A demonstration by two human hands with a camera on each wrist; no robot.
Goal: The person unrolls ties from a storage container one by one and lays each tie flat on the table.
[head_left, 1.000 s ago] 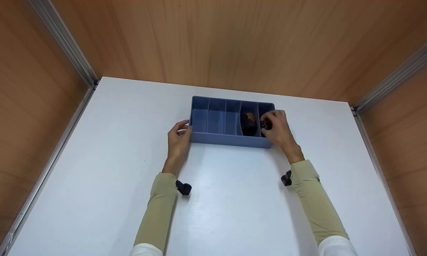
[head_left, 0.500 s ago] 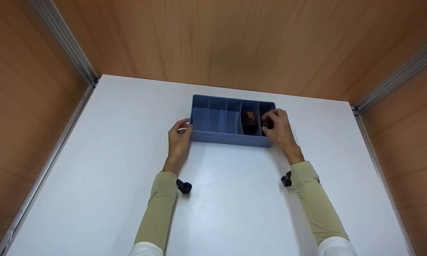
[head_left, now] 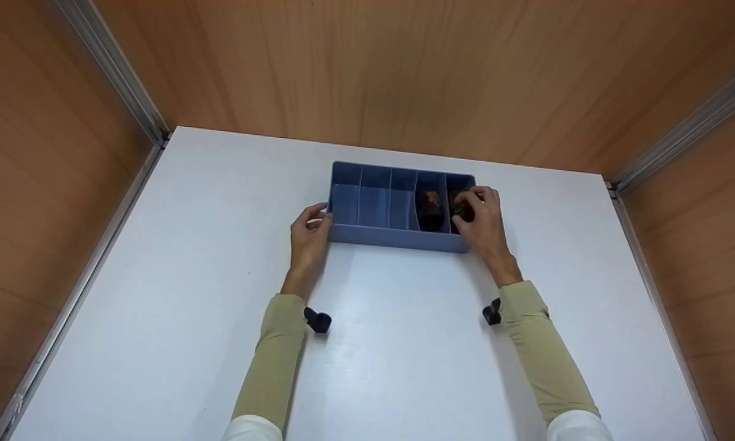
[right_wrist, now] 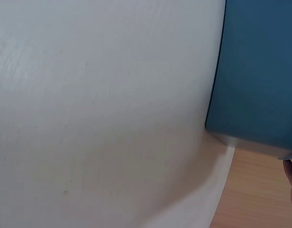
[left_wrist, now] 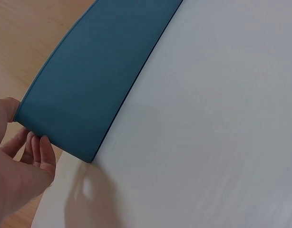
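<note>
Pinching blue tray (head_left: 398, 237) w/ L hand (head_left: 310, 236), dark item (head_left: 464, 212) w/ R hand (head_left: 484, 220); orange patch (head_left: 431, 198) on adj. dark cyl. (head_left: 431, 218) unreadable.

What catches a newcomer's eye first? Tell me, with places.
The blue tray stands out on the white table, the left hand touching its left end. The right hand holds a dark item in the tray's rightmost compartment; a second dark object sits in the next compartment.

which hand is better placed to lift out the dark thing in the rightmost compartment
Probably the right hand: it holds the dark thing in the rightmost compartment, while the left hand holds the blue tray's opposite end.
</note>
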